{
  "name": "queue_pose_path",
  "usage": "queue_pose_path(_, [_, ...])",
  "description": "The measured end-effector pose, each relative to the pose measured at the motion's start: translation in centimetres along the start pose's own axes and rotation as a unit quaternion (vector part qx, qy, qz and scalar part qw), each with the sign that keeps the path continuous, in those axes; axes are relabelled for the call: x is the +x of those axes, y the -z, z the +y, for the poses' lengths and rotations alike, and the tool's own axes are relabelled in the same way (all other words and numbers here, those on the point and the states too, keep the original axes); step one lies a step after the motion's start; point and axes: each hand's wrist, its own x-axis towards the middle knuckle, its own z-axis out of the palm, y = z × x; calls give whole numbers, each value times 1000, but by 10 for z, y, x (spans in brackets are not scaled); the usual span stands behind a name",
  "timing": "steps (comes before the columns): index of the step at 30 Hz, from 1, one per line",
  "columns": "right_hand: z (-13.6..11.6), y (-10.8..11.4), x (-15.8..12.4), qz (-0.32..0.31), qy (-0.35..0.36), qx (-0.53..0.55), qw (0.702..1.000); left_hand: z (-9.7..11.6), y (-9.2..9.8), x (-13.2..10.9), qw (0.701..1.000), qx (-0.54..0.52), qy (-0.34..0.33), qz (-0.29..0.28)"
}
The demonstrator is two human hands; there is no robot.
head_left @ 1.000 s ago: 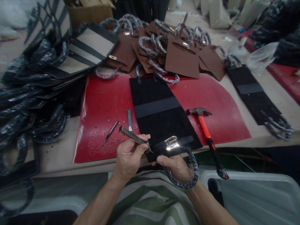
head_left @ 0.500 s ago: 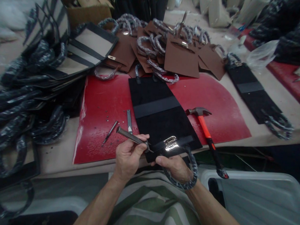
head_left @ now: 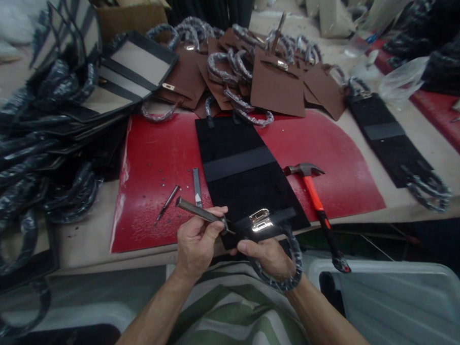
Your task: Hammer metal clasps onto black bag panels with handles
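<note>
My left hand [head_left: 195,244] is closed around a metal punch [head_left: 193,208], its narrow end pointing right, close to the near edge of a black bag panel [head_left: 241,160]. Whether the tip touches the panel I cannot tell. With thumb on top, my right hand [head_left: 270,255] grips that same near edge. A shiny metal clasp [head_left: 260,220] sits on a strap just beyond my right thumb. The panel's plastic-wrapped handle [head_left: 296,264] loops around my right wrist. To the right lies a claw hammer [head_left: 313,192] with an orange and black handle, overhanging the table edge.
A thin rod-like tool [head_left: 166,205] and a flat metal tool [head_left: 197,186] lie on the red mat [head_left: 150,154]. Brown bag pieces [head_left: 278,90] are heaped behind. Black bag pieces [head_left: 115,99] pile up at left; another black panel [head_left: 384,133] lies at right.
The view has shifted very slightly. Both hands keep their hold, and nothing else has visibly moved.
</note>
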Motion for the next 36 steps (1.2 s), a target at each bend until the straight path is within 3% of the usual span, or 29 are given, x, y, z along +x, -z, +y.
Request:
queue_pose_path(11, [-8,-5,2,10,-7,-8,1000,9,-6,7,992,85,-95,-14])
queue_pose_path(16, [2,-6,11,-17,-1,89,996,8,-9,20,991,115,-65,-16])
queue_pose_path(22, [18,-11,-2,-11,-14,257,966,-1,-11,23,984,135,-107,-45])
queue_pose_path(25, [24,-10,-9,19,-10,280,960,-3,-11,22,979,149,-125,-51])
queue_pose_path(30, [43,0,-24,121,-25,243,962,-6,-13,18,971,162,-168,-53])
queue_pose_path(33, [55,8,-40,165,-74,198,963,-9,-14,15,962,172,-200,-64])
queue_pose_path(36, [60,18,-59,161,-124,147,968,-11,-15,14,956,182,-219,-69])
